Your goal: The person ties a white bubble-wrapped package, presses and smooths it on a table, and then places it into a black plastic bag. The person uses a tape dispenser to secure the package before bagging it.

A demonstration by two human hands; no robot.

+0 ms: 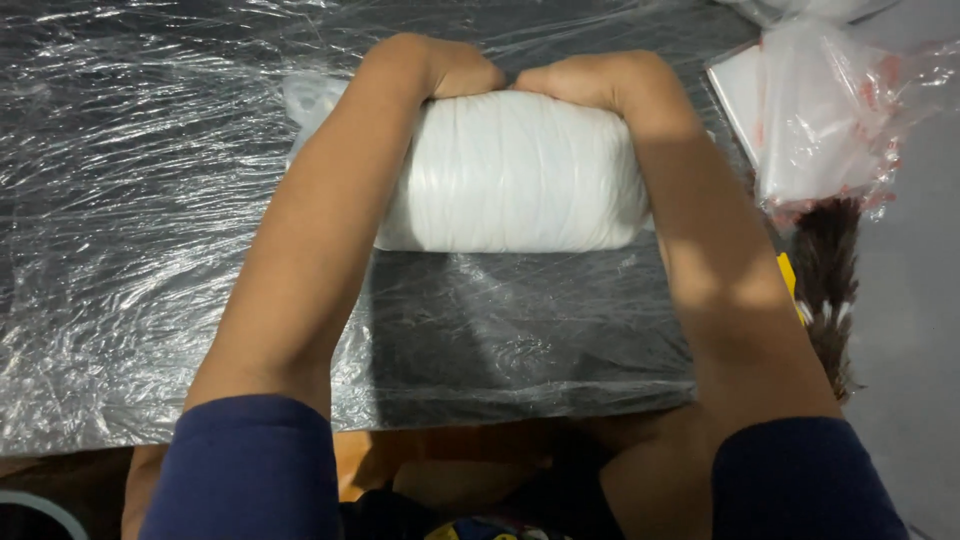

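I had both hands clamped over the far edge of a white, plastic-wrapped bundle point(515, 175), a plump, pillow-like roll whose surface showed fine lengthwise creases. My left hand point(432, 68) curled over the bundle's far left corner, knuckles up and fingers tucked down behind it out of sight; my right hand point(600, 80) did the same at the far right corner, so the two fists nearly met above the middle of the bundle. The bundle therefore lay just beneath and on the near side of both hands, pressed between my forearms, which ran along its left and right ends. It rested on a dark table point(520, 350) covered with a sheet of crinkled clear plastic film point(130, 200); the film spread wide to the left of the bundle and came forward to the table's near edge. Behind the bundle's left end, a bit of pale, translucent plastic point(305, 100) peeked out past my left forearm. To the right of the bundle, beyond my right forearm, lay clear plastic bags point(820, 120) with reddish marks, crumpled over something flat and white. Below those bags, still to the bundle's right, a dark brown feathery tuft point(830, 280) hung down, with a small yellow item point(790, 285) just beside it. My dark blue sleeves point(250, 465) sat nearest to me, well short of the bundle.
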